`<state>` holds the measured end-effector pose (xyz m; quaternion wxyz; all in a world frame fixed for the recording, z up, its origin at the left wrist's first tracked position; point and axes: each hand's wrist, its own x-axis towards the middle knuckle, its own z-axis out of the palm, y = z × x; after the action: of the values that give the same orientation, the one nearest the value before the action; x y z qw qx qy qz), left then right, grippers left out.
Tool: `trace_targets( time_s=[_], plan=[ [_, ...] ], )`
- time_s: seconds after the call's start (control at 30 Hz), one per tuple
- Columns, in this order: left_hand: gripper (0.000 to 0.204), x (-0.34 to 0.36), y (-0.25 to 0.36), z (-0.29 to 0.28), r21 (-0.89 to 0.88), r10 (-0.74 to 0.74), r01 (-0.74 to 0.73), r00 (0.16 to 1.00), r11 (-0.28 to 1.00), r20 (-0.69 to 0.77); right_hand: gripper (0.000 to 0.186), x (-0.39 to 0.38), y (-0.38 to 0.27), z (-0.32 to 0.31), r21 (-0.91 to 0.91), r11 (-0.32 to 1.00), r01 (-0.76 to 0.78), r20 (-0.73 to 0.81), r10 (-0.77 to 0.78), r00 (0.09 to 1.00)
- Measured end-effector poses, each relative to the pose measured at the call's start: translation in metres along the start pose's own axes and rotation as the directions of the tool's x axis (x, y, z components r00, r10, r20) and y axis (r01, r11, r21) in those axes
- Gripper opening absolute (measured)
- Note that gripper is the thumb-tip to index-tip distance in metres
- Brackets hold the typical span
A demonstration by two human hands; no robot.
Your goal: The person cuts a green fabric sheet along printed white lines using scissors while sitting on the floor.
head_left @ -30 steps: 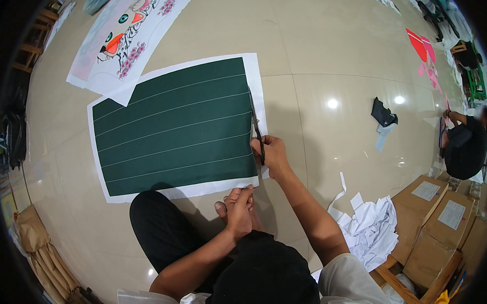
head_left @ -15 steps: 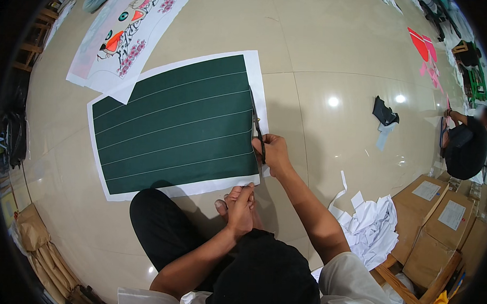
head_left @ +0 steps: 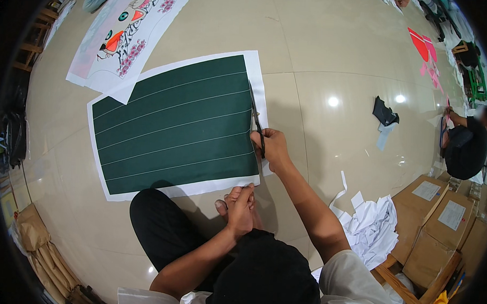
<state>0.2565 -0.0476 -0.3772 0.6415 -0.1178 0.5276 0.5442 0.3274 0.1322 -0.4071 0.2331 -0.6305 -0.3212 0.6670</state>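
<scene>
While you sit on the pale tiled floor [head_left: 333,53], your right hand [head_left: 273,149] is closed around the handles of a pair of dark scissors [head_left: 257,120], whose blades point toward twelve o'clock along the right edge of a large dark green sheet [head_left: 174,125]. That sheet has thin white lines across it and a white border, and it lies flat on the floor just ahead of your knees, filling the middle of the view. The blades sit on the white border at the sheet's three o'clock side. Your left hand [head_left: 239,208] rests at six o'clock from the sheet, fingers curled and pressing the lower right corner of the white border near your foot; it grips nothing that shows. At eleven o'clock a white printed sheet with a colourful cartoon figure [head_left: 127,32] overlaps the green sheet's top left corner. At four o'clock lies a heap of white paper scraps [head_left: 372,226] beside brown cardboard boxes [head_left: 440,212]. At two o'clock, well apart, another person [head_left: 466,146] crouches.
</scene>
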Motion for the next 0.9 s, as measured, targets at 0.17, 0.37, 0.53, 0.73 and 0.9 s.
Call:
trace_targets(
  time_s=[0.17, 0.37, 0.53, 0.73, 0.9],
  plan=[
    [0.017, -0.0014, 0.0028, 0.0032, 0.006, 0.003, -0.003, 1.000, 1.000, -0.007, 0.030, 0.0026, 0.0028, -0.0013, 0.010, 1.000, -0.001, -0.003, 0.001, 1.000],
    [0.017, 0.0007, -0.0004, -0.0021, -0.006, -0.004, 0.004, 1.000, 1.000, -0.005, 0.031, 0.0022, 0.0055, -0.0002, 0.005, 1.000, 0.005, 0.009, -0.005, 1.000],
    [0.018, -0.0008, 0.0018, 0.0000, 0.009, -0.021, 0.021, 1.000, 1.000, -0.009, 0.029, 0.0042, 0.0019, 0.0011, 0.001, 1.000, 0.005, 0.003, -0.005, 1.000],
    [0.017, 0.0017, -0.0017, -0.0035, 0.009, -0.013, 0.013, 1.000, 1.000, -0.013, 0.029, 0.0080, 0.0037, 0.0017, 0.010, 1.000, 0.012, 0.004, -0.012, 1.000],
    [0.016, -0.0025, 0.0032, 0.0027, -0.004, -0.003, 0.003, 1.000, 1.000, 0.016, 0.030, 0.0096, 0.0064, -0.0011, 0.008, 1.000, 0.027, 0.001, -0.027, 1.000]
  ],
)
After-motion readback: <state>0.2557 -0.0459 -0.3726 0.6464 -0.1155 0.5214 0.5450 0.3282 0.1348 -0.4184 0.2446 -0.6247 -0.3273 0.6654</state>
